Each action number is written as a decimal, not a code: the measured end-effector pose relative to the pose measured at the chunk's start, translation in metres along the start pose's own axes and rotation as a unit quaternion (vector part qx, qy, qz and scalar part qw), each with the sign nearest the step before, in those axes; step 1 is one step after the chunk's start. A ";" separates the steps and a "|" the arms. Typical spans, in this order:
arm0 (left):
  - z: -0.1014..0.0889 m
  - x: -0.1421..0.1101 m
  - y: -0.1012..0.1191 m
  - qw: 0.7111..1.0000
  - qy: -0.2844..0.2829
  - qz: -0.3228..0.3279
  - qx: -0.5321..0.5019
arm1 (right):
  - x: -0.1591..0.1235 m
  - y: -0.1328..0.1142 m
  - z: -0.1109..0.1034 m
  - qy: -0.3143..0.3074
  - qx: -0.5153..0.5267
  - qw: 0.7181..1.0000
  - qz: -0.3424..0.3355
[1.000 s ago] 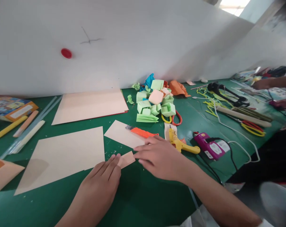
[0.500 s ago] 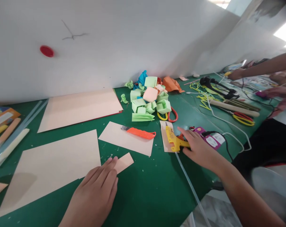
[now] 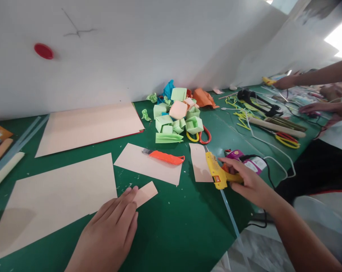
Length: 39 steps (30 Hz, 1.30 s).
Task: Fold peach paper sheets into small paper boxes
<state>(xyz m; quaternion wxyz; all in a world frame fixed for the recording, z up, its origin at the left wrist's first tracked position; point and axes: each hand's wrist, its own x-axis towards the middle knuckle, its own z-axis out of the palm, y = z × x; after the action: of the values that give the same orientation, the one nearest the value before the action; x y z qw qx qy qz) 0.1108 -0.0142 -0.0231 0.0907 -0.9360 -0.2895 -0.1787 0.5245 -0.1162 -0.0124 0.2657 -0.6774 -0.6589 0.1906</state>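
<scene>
My left hand [image 3: 111, 224] lies flat on the near part of the table, its fingers over one end of a small peach paper strip [image 3: 146, 194]. My right hand [image 3: 251, 181] is closed round the handle of a yellow hot glue gun [image 3: 217, 172]. A long clear glue stick [image 3: 230, 212] sticks out of the gun's back end and reaches past the table edge. Partly behind the gun is a peach paper piece [image 3: 199, 163]. An orange utility knife [image 3: 167, 157] rests on another peach sheet [image 3: 148, 169] between my hands.
Large peach sheets [image 3: 57, 196] cover the left side of the green table [image 3: 171, 238]. Folded green paper boxes [image 3: 194, 125] are heaped near the wall, beside scissors [image 3: 206, 135]. A purple device [image 3: 254, 166] with cords sits at right. Another person's hands [image 3: 285, 82] work at the far right.
My right hand has left the paper strip, moved right and taken hold of the glue gun, which is now lifted slightly. My left hand stays on the strip. The view has shifted right.
</scene>
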 end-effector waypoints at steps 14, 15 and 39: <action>-0.002 0.002 0.001 1.000 -0.009 -0.014 -0.014 | -0.002 -0.011 0.016 0.016 -0.236 0.970 -0.053; -0.002 0.002 0.001 1.000 -0.008 -0.014 -0.017 | -0.002 -0.010 0.016 0.021 -0.231 0.971 -0.055; 0.001 0.000 0.001 0.998 -0.012 -0.027 -0.057 | 0.000 0.006 0.013 0.002 -0.141 0.989 -0.050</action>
<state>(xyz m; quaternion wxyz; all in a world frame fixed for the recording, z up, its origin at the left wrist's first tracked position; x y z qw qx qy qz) 0.1115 -0.0149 -0.0242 0.0290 -0.9335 -0.3050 -0.1864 0.5215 -0.1148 -0.0262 0.1776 -0.6744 -0.7121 0.0807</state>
